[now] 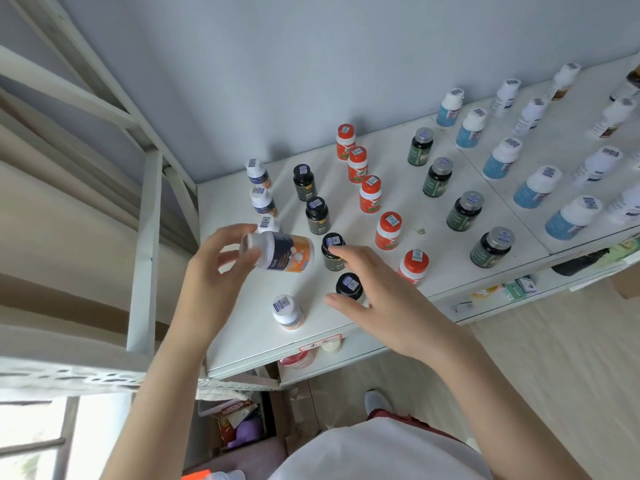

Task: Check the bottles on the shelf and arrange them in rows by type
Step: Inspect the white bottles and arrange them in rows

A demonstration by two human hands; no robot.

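Lying tipped on its side, a navy-and-orange bottle with a white cap is held above the left end of the white shelf, gripped near the cap by the curled fingers of the left hand. The right hand is spread loose and holds nothing, over the near end of the row of black bottles; whether it touches them is unclear. A matching bottle stands near the front edge. Orange bottles, green bottles and blue bottles stand in rows to the right.

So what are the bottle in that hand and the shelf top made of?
The bottle in the left hand looks like smooth opaque white plastic, with a glossy navy-and-orange label. The shelf top seems white-painted metal or board, matte and slightly scuffed; I cannot tell which.
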